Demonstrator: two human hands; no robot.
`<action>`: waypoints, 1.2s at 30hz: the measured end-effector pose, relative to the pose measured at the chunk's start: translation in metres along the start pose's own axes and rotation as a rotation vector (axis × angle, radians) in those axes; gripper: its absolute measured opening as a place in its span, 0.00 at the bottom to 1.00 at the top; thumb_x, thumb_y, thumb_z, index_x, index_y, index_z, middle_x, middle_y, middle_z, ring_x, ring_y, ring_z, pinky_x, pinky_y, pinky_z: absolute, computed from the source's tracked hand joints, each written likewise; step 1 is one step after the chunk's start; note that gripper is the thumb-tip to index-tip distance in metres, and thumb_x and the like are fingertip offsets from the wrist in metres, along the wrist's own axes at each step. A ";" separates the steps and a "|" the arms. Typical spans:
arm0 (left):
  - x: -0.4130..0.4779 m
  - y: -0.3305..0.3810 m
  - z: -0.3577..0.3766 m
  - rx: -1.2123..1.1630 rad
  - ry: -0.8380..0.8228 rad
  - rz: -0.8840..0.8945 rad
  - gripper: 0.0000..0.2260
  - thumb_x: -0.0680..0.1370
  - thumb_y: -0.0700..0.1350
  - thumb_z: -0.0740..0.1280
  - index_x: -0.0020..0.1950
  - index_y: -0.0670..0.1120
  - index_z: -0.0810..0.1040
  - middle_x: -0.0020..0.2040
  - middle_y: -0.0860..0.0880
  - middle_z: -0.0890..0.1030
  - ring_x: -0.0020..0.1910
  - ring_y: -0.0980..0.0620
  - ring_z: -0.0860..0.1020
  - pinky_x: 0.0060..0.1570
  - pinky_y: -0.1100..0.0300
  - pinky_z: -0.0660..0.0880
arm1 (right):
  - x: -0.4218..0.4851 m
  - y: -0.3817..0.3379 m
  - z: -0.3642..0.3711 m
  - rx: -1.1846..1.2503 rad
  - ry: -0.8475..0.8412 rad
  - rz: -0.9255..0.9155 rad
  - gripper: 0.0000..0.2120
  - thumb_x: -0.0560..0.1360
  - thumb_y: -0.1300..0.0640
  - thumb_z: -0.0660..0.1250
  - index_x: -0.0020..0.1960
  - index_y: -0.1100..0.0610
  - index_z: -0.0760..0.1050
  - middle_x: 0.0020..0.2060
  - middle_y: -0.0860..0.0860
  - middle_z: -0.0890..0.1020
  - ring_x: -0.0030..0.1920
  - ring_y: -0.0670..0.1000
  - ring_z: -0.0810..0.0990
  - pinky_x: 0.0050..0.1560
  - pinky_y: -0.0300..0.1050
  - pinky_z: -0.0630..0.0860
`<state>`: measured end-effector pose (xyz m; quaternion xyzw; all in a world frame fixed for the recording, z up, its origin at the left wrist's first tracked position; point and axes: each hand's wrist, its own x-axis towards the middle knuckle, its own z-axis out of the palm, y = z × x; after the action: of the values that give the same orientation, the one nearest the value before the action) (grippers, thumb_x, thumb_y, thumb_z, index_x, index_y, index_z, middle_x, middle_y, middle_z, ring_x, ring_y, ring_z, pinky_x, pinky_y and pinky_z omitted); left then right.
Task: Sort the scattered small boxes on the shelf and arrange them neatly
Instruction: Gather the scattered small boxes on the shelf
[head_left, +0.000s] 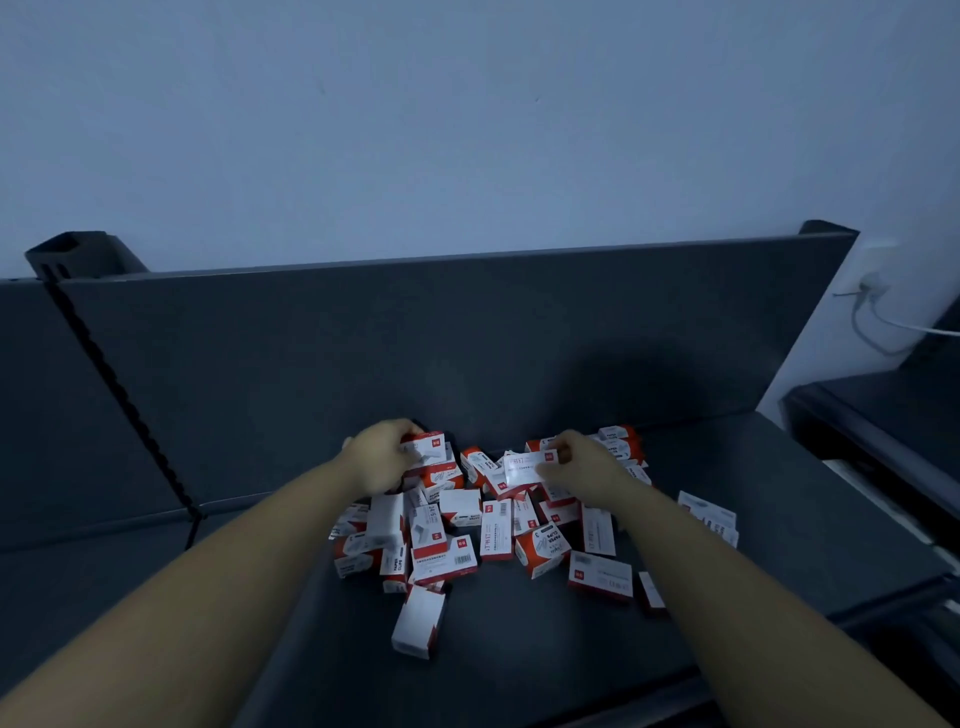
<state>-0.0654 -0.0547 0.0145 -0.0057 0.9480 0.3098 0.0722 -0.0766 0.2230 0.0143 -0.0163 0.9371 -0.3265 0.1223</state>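
Observation:
Several small white-and-red boxes lie in a loose heap on the dark grey shelf, near its back panel. My left hand reaches over the heap's far left side and grips a white-and-red box. My right hand is at the heap's far right and pinches a flat white box by its right end, lifted a little above the pile. One white box lies apart, nearer to me.
A tall dark back panel closes the shelf behind the heap. A black perforated upright runs down at the left. A dark cabinet stands at the right, with a wall socket and white cable above it.

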 end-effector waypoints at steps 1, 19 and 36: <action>0.003 0.001 0.001 0.005 -0.014 0.001 0.05 0.80 0.46 0.63 0.54 0.56 0.74 0.47 0.54 0.80 0.51 0.48 0.79 0.62 0.42 0.71 | 0.003 -0.001 0.000 -0.014 -0.001 0.000 0.17 0.79 0.52 0.66 0.67 0.52 0.69 0.49 0.45 0.77 0.45 0.43 0.76 0.39 0.37 0.71; -0.004 -0.002 0.034 0.499 0.227 0.226 0.21 0.80 0.47 0.61 0.73 0.50 0.61 0.64 0.48 0.74 0.59 0.47 0.74 0.55 0.54 0.70 | 0.024 -0.008 0.014 -0.323 -0.180 -0.308 0.24 0.76 0.46 0.68 0.70 0.46 0.69 0.67 0.47 0.70 0.67 0.50 0.66 0.64 0.50 0.66; -0.004 -0.009 0.027 0.396 0.161 0.151 0.21 0.76 0.51 0.67 0.68 0.56 0.68 0.63 0.53 0.75 0.60 0.49 0.74 0.59 0.53 0.68 | 0.032 -0.056 0.052 -0.390 -0.144 -0.338 0.26 0.77 0.46 0.63 0.73 0.48 0.63 0.66 0.48 0.76 0.69 0.52 0.68 0.71 0.55 0.52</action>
<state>-0.0574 -0.0459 -0.0116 0.0550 0.9908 0.1209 -0.0275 -0.0978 0.1444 0.0026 -0.2190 0.9552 -0.1536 0.1269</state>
